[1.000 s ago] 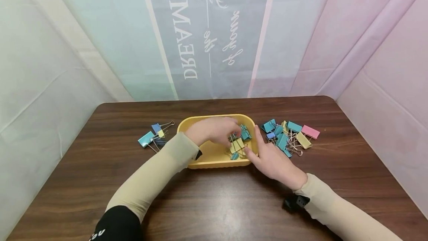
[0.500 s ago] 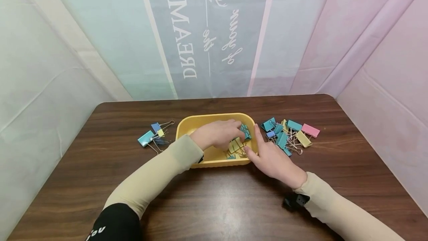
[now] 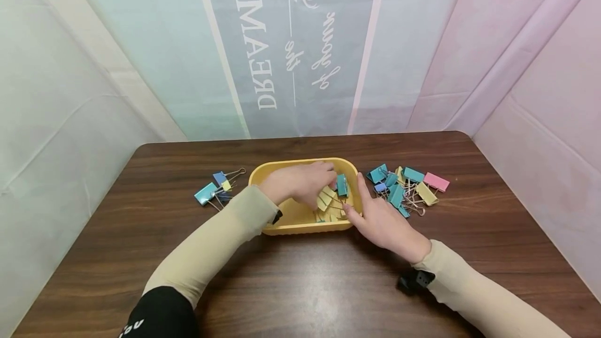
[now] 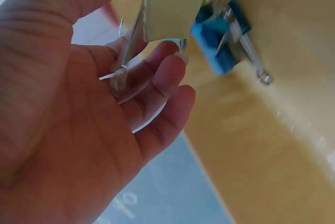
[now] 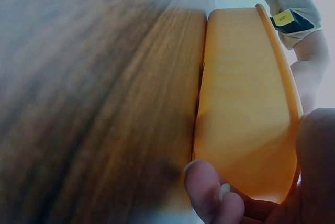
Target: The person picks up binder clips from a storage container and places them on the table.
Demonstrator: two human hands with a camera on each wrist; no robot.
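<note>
My left hand [image 3: 300,181] reaches into a yellow plastic basket [image 3: 307,229] and pinches a yellow binder clip [image 4: 175,12] between thumb and fingers. In the left wrist view the other fingers are bent beneath the clip, which partly hides the index finger. A teal binder clip [image 3: 341,185] lies against the basket's right end, just past the left fingertips. More yellow clips [image 3: 334,218] lie at the near right of the basket floor. My right hand [image 3: 382,226] grips the basket's right corner, thumb over the near rim; the right wrist view has its fingers bent against the outer wall.
Right of the basket a pile of teal, blue, yellow and pink binder clips [image 3: 396,197] lies on the brown wooden table [image 3: 300,286]. On the left is a smaller group with a light-blue clip [image 3: 205,193]. Printed cloth [image 3: 300,67] hangs behind.
My left hand shifts right, then back left inside the basket, and the yellow clip at its fingers moves with it. The teal clip has changed its lie. My right hand stays in place.
</note>
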